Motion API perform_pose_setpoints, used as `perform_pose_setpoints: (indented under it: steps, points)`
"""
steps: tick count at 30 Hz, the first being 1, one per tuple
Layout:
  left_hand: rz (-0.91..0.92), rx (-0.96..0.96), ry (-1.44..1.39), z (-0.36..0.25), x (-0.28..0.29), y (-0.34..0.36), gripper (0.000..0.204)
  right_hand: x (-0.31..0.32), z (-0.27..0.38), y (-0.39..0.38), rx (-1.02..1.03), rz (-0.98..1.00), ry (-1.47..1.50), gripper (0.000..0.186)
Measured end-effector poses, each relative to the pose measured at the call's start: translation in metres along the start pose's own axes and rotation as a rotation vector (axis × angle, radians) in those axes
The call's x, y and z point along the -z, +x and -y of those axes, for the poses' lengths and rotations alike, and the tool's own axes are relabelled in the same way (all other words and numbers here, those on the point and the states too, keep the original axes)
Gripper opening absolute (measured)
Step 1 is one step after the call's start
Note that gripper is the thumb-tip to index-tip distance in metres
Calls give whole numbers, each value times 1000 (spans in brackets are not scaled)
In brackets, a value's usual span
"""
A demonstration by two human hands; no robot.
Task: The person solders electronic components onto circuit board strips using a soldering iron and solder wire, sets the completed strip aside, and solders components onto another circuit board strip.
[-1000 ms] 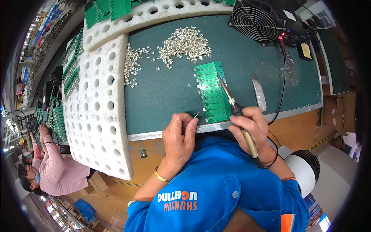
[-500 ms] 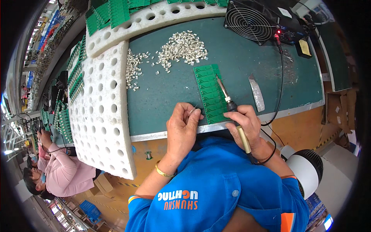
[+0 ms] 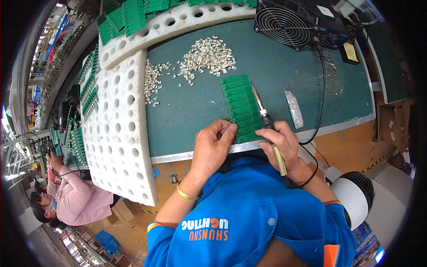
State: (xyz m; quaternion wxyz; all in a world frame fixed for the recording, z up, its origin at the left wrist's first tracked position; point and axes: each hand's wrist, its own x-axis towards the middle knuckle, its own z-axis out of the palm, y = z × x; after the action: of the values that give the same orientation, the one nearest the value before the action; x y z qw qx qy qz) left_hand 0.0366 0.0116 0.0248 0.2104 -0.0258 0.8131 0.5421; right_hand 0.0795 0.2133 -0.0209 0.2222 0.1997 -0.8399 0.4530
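Observation:
My left hand (image 3: 213, 143) pinches a thin wire (image 3: 224, 126) between thumb and forefinger, touching or very near the lower left edge of a green circuit board panel (image 3: 235, 98). My right hand (image 3: 283, 144) grips a soldering iron (image 3: 276, 155) by its handle, with the metal tip angled up to the panel's upper right edge; whether it touches is unclear. Beyond the panel lie two piles of small silvery pin components (image 3: 204, 55). A crumpled silver strip (image 3: 292, 104) rests right of the iron.
White perforated foam blocks (image 3: 115, 142) hold boards at left and back. A black fan unit (image 3: 284, 26) and sponge holder (image 3: 349, 53) sit at back right, with a hanging cable. A co-worker in pink (image 3: 82, 202) works at left; a white round appliance (image 3: 344, 196) stands below right.
My left hand has moved up and right to the panel's edge. The red light seen earlier on the fan unit no longer shows. The view has shifted slightly.

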Motion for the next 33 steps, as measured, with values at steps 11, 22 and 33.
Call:
perform_pose_setpoints:
  steps: [11,22,33]
  points:
    - [-11,-21,-158,4,-2,-4,26,0,-3,0,48,-52,84,35]
    - [-20,-57,-183,7,-1,-7,25,6,8,7,-11,-54,67,41]
    - [-7,-31,-230,6,-4,-9,23,-2,25,17,-212,48,95,61]
